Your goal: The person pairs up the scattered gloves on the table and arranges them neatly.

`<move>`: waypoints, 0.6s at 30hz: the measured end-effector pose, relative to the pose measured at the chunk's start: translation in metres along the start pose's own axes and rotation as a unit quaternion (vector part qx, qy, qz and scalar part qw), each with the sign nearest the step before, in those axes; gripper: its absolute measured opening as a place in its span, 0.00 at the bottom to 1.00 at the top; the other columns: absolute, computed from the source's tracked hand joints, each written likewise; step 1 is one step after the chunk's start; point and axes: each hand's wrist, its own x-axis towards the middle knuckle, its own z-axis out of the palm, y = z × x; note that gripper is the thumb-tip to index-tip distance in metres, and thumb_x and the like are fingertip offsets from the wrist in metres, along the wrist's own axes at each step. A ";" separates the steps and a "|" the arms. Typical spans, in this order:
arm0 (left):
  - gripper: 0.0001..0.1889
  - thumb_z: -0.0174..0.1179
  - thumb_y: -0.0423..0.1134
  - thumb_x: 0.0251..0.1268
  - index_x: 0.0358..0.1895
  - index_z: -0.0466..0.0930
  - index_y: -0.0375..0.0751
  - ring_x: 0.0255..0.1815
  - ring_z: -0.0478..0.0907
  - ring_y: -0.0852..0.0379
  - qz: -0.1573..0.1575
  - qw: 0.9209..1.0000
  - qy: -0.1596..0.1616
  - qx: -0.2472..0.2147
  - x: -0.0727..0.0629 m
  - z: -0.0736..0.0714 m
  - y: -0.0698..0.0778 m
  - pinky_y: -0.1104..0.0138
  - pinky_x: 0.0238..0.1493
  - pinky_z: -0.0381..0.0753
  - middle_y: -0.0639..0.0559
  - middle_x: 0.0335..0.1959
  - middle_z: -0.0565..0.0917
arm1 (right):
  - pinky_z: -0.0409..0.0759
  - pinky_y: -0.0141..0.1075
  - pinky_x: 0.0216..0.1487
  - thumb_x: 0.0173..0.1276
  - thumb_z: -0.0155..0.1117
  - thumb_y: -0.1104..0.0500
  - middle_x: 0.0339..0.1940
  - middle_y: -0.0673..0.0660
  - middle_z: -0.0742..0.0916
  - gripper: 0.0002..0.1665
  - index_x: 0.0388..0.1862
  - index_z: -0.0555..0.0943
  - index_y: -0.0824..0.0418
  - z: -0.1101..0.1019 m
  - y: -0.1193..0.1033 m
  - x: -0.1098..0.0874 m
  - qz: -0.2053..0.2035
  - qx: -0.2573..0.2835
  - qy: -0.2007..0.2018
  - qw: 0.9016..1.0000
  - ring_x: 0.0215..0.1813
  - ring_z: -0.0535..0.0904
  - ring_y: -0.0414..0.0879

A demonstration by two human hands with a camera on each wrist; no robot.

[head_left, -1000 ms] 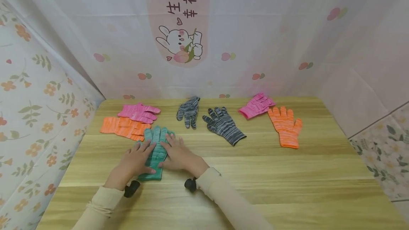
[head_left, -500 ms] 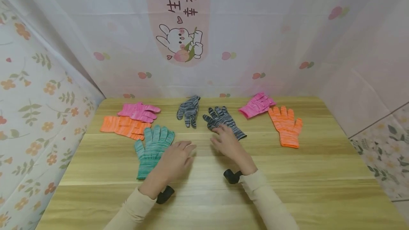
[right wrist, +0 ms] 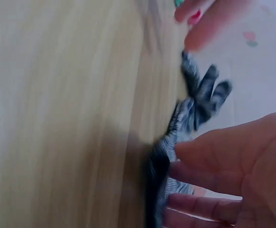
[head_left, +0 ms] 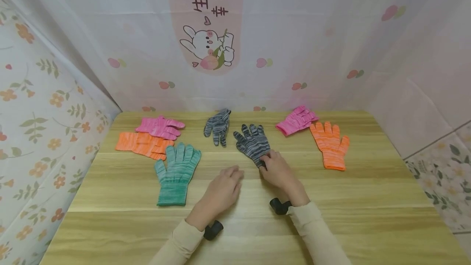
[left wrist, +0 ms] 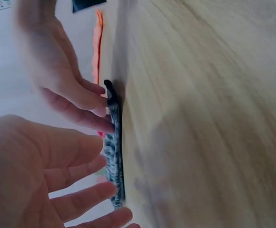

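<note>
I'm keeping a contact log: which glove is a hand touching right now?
The grey-and-black striped knitted glove, the right one of the two in that colour: the right hand is at its cuff; no hand touches the others.

2 grey gloves (head_left: 254, 142) are all streaky dark-and-light, 2 pink gloves (head_left: 297, 120) and 2 orange gloves (head_left: 331, 146) have paler flecks, green glove (head_left: 178, 175) is kinda streaky too. Tabletop (head_left: 386, 224) is yellowish woodgrain, sleeves (head_left: 320, 232) plain cream.

A homelike nook — flowered cloth (head_left: 45, 134) and rabbit-print curtain (head_left: 243, 40) border the table (head_left: 360, 212).
</note>
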 end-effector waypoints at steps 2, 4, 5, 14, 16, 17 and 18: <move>0.19 0.54 0.38 0.65 0.58 0.73 0.37 0.61 0.70 0.41 -0.019 1.000 -0.005 -0.012 0.000 0.001 -0.001 0.54 0.59 0.73 0.38 0.62 0.72 | 0.74 0.45 0.49 0.63 0.59 0.62 0.43 0.63 0.77 0.17 0.49 0.80 0.69 0.004 -0.006 -0.002 -0.022 -0.010 0.008 1.000 0.46 0.72 0.54; 0.21 0.53 0.39 0.66 0.61 0.71 0.36 0.64 0.68 0.41 -0.031 0.999 -0.013 -0.015 -0.001 0.004 -0.004 0.53 0.61 0.71 0.38 0.64 0.69 | 0.74 0.44 0.44 0.62 0.59 0.64 0.39 0.61 0.76 0.16 0.47 0.81 0.69 0.008 -0.015 -0.006 -0.041 -0.001 0.008 0.999 0.41 0.72 0.51; 0.22 0.52 0.39 0.67 0.62 0.69 0.36 0.65 0.66 0.41 -0.036 0.999 -0.017 -0.015 -0.001 0.005 -0.005 0.52 0.61 0.70 0.37 0.65 0.68 | 0.74 0.43 0.43 0.62 0.59 0.64 0.37 0.60 0.75 0.15 0.47 0.81 0.69 0.010 -0.019 -0.008 -0.047 0.008 0.006 0.999 0.39 0.71 0.50; 0.23 0.49 0.43 0.70 0.63 0.68 0.36 0.68 0.61 0.37 -0.064 0.997 -0.036 0.032 -0.002 0.008 -0.016 0.49 0.61 0.69 0.38 0.68 0.64 | 0.76 0.42 0.40 0.62 0.58 0.67 0.35 0.59 0.74 0.14 0.46 0.81 0.70 0.023 -0.057 -0.026 -0.110 0.063 -0.025 0.992 0.35 0.70 0.46; 0.24 0.53 0.45 0.67 0.63 0.68 0.36 0.67 0.62 0.37 -0.069 0.996 -0.038 0.050 -0.005 0.008 -0.018 0.50 0.62 0.69 0.37 0.67 0.65 | 0.75 0.40 0.40 0.63 0.57 0.67 0.35 0.58 0.74 0.14 0.46 0.81 0.69 0.026 -0.062 -0.029 -0.116 0.068 -0.037 0.990 0.35 0.70 0.45; 0.25 0.54 0.46 0.66 0.62 0.69 0.36 0.67 0.62 0.37 -0.071 0.995 -0.038 0.057 -0.007 0.007 -0.019 0.50 0.62 0.68 0.37 0.67 0.65 | 0.75 0.39 0.39 0.64 0.57 0.67 0.35 0.57 0.73 0.14 0.47 0.81 0.69 0.027 -0.064 -0.030 -0.118 0.072 -0.042 0.990 0.35 0.70 0.44; 0.26 0.56 0.46 0.65 0.62 0.69 0.36 0.66 0.63 0.36 -0.075 0.994 -0.038 0.062 -0.010 0.007 -0.020 0.50 0.62 0.69 0.36 0.67 0.66 | 0.75 0.37 0.39 0.64 0.56 0.67 0.35 0.56 0.73 0.14 0.47 0.81 0.69 0.029 -0.066 -0.031 -0.122 0.078 -0.046 0.988 0.35 0.69 0.43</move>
